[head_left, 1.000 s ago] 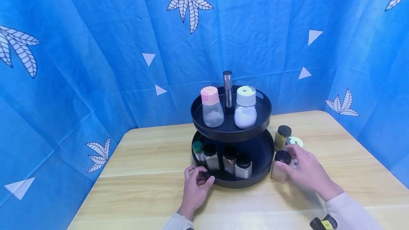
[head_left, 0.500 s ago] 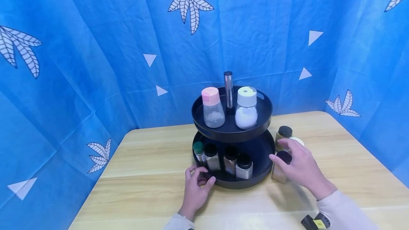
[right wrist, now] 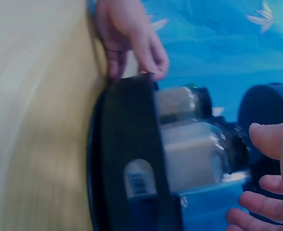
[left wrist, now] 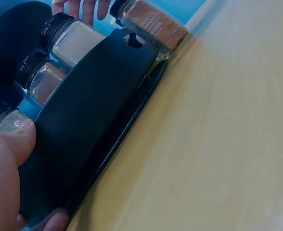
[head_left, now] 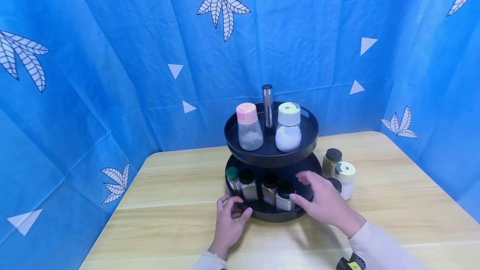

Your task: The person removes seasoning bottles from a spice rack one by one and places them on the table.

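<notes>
A black two-tier turntable rack [head_left: 277,216] stands on the table. My left hand [head_left: 229,228] grips the lower tray's rim at the front left, thumb over the edge in the left wrist view. Hovering over the lower tray's right side is my right hand [head_left: 328,205], fingers spread and nothing held. Its thumb comes close to a black-lidded spice jar [right wrist: 189,154] of pale powder. Left of that jar stand a black-lidded jar [head_left: 269,193] of brownish powder, another of greyish powder [head_left: 249,190] and a green-capped bottle [head_left: 234,182].
The upper tray bears a pink-capped shaker [head_left: 250,132] and a white-capped shaker [head_left: 288,136]. Right of the rack stand a dark-lidded jar [head_left: 331,165], a white-capped jar [head_left: 346,182] and a jar of orange-brown powder [left wrist: 153,26], partly hidden behind my right hand in the head view.
My right hand has left the jar beside the rack and moved left over the lower tray, carrying nothing. The left hand stays on the rim.
</notes>
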Demonstrator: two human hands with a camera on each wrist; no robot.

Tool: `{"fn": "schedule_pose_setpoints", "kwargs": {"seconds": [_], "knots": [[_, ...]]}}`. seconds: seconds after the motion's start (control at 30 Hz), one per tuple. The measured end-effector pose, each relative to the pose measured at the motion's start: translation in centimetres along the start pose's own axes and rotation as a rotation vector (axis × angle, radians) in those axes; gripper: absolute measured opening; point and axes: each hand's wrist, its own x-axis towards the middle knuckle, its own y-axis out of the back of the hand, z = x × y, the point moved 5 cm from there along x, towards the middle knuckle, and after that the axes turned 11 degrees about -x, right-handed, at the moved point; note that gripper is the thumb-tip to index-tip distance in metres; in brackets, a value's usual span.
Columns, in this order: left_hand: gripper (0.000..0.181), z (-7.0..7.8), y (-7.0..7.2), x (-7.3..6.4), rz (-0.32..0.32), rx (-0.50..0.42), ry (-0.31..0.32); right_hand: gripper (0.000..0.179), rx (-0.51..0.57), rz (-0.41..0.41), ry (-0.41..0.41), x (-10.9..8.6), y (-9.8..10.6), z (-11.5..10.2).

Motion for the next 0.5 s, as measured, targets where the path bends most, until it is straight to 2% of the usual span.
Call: {"fn": "schedule_pose_setpoints", "kwargs": {"seconds": [0.27, 0.5], "knots": [[0.033, 0.2, 0.1, -0.1, -0.001, -0.001, 0.001, 0.061, 0.002, -0.124, -0.014, 0.5, -2.6, -0.5], [0.032, 0.1, 0.1, -0.1, -0.002, -0.001, 0.001, 0.072, -0.038, -0.169, 0.023, 0.4, -4.0, -0.7]]}}
